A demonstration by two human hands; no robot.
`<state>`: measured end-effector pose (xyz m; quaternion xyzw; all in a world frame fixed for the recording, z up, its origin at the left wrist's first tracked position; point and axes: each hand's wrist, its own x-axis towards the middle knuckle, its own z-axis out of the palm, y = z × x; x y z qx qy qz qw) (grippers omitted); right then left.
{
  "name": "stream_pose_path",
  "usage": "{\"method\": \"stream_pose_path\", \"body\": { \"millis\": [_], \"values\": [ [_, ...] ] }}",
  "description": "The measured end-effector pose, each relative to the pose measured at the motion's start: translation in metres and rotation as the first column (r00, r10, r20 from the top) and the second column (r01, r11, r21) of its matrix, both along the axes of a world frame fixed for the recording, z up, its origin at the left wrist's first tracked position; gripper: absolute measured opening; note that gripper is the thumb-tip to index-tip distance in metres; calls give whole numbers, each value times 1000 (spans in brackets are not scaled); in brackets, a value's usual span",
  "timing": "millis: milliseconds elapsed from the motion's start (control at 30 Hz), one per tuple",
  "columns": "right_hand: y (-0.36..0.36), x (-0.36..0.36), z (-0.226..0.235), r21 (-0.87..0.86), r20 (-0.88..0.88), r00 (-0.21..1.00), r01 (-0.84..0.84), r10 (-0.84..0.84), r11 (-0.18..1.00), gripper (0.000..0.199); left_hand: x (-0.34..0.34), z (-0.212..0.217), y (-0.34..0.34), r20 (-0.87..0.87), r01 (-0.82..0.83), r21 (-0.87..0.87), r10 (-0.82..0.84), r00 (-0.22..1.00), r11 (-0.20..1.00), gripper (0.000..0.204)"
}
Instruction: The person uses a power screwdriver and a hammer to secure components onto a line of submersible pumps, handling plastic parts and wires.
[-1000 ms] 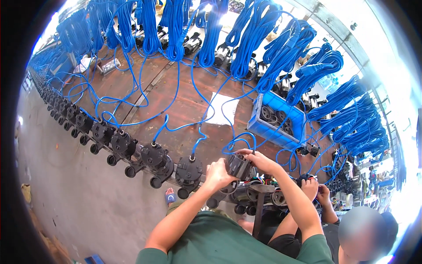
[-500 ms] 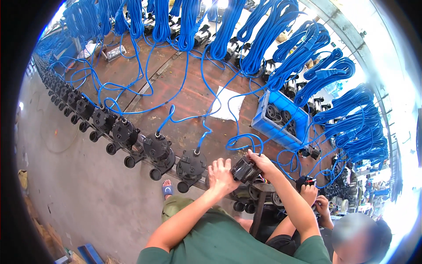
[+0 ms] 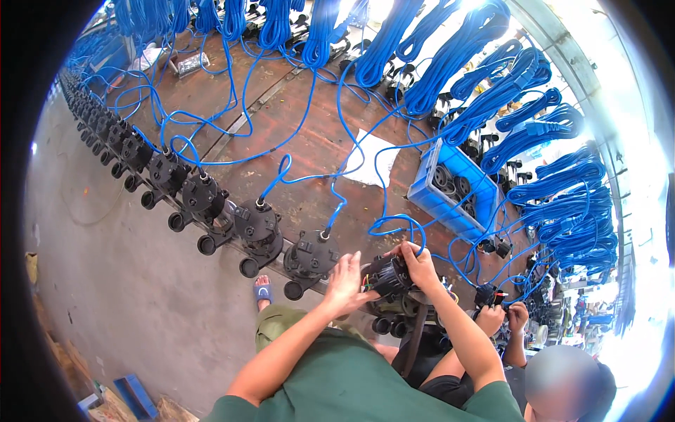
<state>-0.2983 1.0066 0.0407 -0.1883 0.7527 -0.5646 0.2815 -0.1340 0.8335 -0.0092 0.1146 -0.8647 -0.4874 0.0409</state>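
Observation:
My right hand (image 3: 420,267) is closed around the back of a black ribbed motor housing (image 3: 389,276). A blue cable runs up from the housing and loops over the table. Thin coloured wires show at its left end, beside my left hand (image 3: 343,287). That hand is open, its fingers stretched out and raised close to the wire end; whether its palm touches the housing I cannot tell. Just left of it stands a black pump body (image 3: 311,257) with a blue cable in its top, the nearest of a long row of such bodies along the table edge.
Blue cable coils (image 3: 460,60) hang along the far side. A blue crate (image 3: 453,225) with black round parts stands on the brown table (image 3: 281,126), near a white sheet (image 3: 371,165). At the right, a co-worker's hands (image 3: 503,318) handle another black part.
My left hand has come off the housing's side and straightened its fingers. The housing has turned, so its wire end now faces left. My view has shifted slightly.

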Motion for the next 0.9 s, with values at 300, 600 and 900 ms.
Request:
{"method": "stream_pose_path", "body": {
  "millis": [300, 600, 900],
  "values": [
    [-12, 4, 27, 180, -272, 961, -6, 55, 984, 46, 6, 10, -12, 130, -143, 420, 96, 987, 896, 93],
    [-27, 27, 45, 293, -429, 892, -10, 141, 956, 34, 37, -3, -20, 49, -2, 769, -56, 997, 640, 92],
    [-47, 32, 48, 354, -653, 644, -206, 399, 912, 17, 37, 9, -20, 47, -62, 952, 57, 997, 300, 73]
  ]
}}
